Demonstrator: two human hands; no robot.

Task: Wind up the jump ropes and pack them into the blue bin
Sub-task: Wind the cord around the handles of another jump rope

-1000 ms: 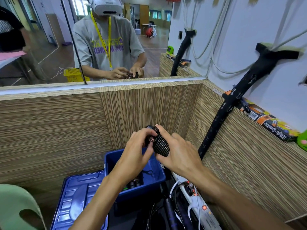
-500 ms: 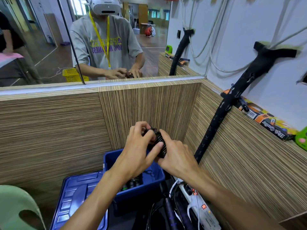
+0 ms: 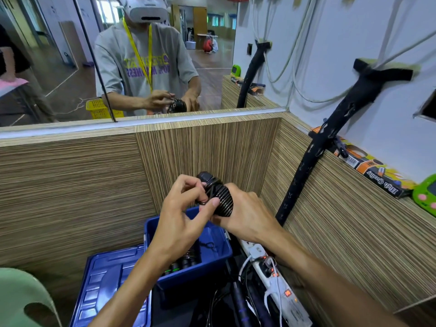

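Jump rope (image 3: 218,197), wound tight, sits above the blue bin (image 3: 212,253) — your right hand (image 3: 245,215) clenched around the coil, left hand (image 3: 186,218) pinching its loose end — so tuck that end firmly before lowering it in.

I get even, soft indoor light — no hard shadows; edges bow from the wide lens, focus fairly sharp.
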